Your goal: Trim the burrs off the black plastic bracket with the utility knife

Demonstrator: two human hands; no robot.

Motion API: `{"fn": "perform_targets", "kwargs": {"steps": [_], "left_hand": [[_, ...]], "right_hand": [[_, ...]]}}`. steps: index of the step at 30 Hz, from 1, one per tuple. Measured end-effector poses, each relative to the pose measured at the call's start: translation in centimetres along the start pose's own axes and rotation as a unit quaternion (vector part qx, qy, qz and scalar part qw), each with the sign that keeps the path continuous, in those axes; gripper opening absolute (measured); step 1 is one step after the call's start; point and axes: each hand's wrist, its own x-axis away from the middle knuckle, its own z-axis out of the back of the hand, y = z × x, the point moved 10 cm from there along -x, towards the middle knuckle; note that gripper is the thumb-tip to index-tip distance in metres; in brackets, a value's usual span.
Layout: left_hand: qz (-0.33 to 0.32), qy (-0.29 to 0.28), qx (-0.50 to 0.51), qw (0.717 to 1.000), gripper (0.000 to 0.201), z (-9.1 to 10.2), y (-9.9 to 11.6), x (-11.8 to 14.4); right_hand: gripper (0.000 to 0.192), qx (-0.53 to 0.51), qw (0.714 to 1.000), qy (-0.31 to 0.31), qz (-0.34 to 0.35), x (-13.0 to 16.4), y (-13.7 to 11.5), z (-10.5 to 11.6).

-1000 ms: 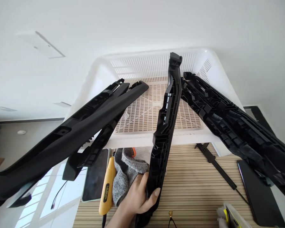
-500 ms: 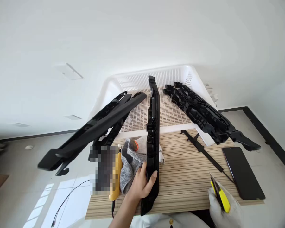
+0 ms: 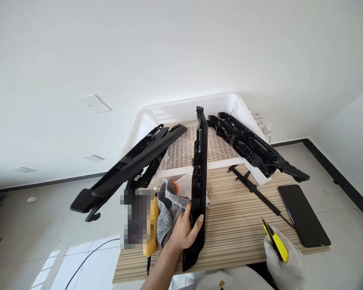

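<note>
A long black plastic trim part (image 3: 200,161) with ribs and clips stands lengthwise before me, its far end over the white basket. My bare left hand (image 3: 186,230) is closed around its near end. In my right hand (image 3: 282,257), which wears a whitish glove, sits a utility knife (image 3: 278,245) with a yellow and black handle. Its blade points away from me and to the left, apart from the part. Beside my left hand lies a crumpled grey cloth (image 3: 166,217), partly covered by the hand and the part.
The white basket (image 3: 181,100) holds up more black trim parts on the left (image 3: 133,165) and right (image 3: 245,145). On the wood-grain table (image 3: 230,225) lie a black caliper (image 3: 254,189), a phone (image 3: 304,215) and a yellow device (image 3: 151,229) with a cable, partly pixelated.
The camera view has shifted slightly, so everything sits a little differently in the picture. Both hands keep their holds on the trim part and the knife.
</note>
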Motion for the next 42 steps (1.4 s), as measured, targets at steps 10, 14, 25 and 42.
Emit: {"fn": "perform_targets", "kwargs": {"steps": [10, 14, 25, 42], "left_hand": [[-0.061, -0.037, 0.031, 0.997, 0.038, -0.2, 2.7, -0.7], [-0.080, -0.045, 0.020, 0.996, 0.039, -0.3, 3.4, -0.6], [-0.096, -0.066, 0.015, 0.993, 0.028, -0.5, 4.1, -0.7], [-0.092, -0.071, -0.001, 0.993, 0.031, -0.2, 4.4, -0.9]], "right_hand": [[0.056, -0.001, 0.996, -0.004, -0.094, 0.1, 2.2, -0.7], [0.060, 0.013, 0.994, 0.007, -0.106, 0.2, 2.5, -0.5], [0.053, -0.010, 0.989, -0.003, -0.151, 1.1, 4.1, -1.3], [0.072, 0.046, 0.977, -0.080, -0.194, -0.9, 3.4, -0.5]]}}
